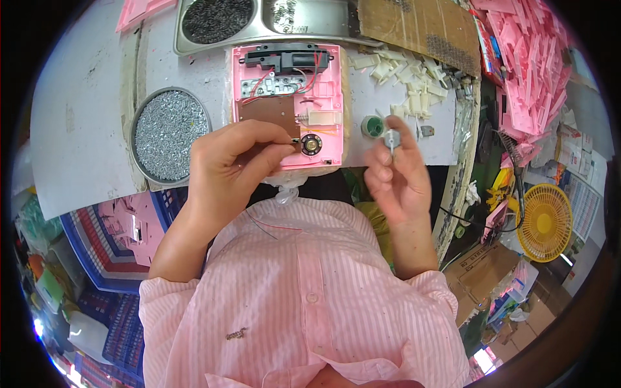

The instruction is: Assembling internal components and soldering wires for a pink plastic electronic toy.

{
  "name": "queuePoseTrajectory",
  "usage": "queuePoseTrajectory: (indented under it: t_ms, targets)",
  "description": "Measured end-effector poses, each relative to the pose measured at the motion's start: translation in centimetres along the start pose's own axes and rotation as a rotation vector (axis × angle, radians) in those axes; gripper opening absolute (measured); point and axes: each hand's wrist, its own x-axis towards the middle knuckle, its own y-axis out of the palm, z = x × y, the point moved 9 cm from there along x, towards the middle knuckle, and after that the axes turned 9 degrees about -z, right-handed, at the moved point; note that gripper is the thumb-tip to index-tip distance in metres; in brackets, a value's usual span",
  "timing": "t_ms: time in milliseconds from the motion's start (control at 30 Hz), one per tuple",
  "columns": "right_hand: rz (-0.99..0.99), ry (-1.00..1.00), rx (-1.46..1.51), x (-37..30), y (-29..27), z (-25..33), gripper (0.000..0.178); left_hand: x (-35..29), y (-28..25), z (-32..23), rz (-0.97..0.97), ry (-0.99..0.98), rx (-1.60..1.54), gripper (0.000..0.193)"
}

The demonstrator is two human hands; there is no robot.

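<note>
My left hand [236, 165] pinches a small dark part with a metal glint [295, 140] between thumb and forefinger, over the lower edge of a pink plastic housing [336, 84]. Thin red and dark wires [275, 226] trail below that hand across the shirt. In the housing sit a black mechanism [284, 60], a metal plate [268, 86], a brown board [266, 113] and a small round speaker [312, 144]. To the right, my right hand [401, 178], slightly blurred, grips a small grey piece with a thin pin [392, 140]; its exact kind is unclear.
A round bowl of small screws [206, 129] stands left of the housing. A metal tray [352, 29] with dark small parts lies behind. Off-white plastic pieces [417, 84], a small green pot [372, 127] and cardboard [420, 32] are at right. Pink parts [527, 77] pile beyond.
</note>
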Motion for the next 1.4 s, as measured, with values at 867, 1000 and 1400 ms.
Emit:
queuePoseTrajectory:
  t_ms: [867,1000,1400]
  targets:
    - [-0.034,-0.62,-1.914,3.0,1.9,6.5,0.039,0.1,1.5,-0.4,0.028,0.133,0.053,0.017]
    - [-0.045,-0.624,-1.934,3.2,1.9,6.4,0.038,-0.2,1.7,-0.8,0.026,0.163,0.072,0.019]
    - [-0.077,-0.49,-1.195,1.2,0.9,7.4,0.041,-0.4,2.5,-0.3,0.042,0.091,-0.098,0.018]
